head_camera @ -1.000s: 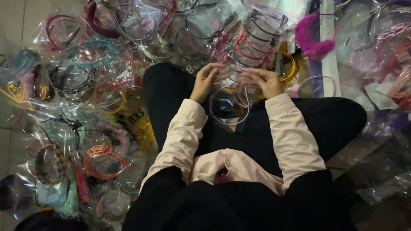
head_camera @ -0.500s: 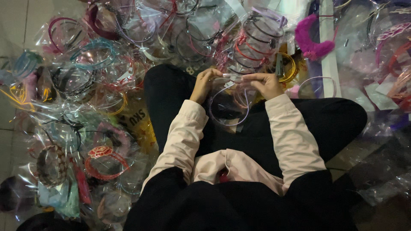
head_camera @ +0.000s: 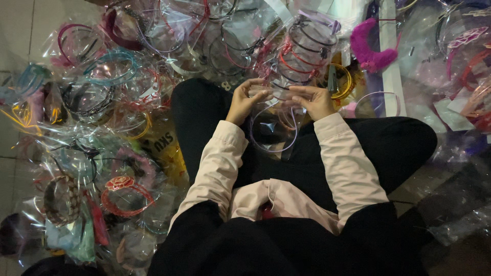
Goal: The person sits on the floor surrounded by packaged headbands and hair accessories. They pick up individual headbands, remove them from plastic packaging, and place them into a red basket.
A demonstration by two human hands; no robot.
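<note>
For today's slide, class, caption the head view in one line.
Both hands, left hand and right hand, hold a bagged headband amid piles of wrapped headbands.

— What is different from a second ago?
— The left hand [head_camera: 245, 101] has opened its fingers and slid along the top edge of the clear plastic bag holding a thin pale hairband [head_camera: 273, 128].
— And the other?
— The right hand [head_camera: 313, 100] has flattened out, fingers stretched toward the left one, pinching that same edge.
</note>
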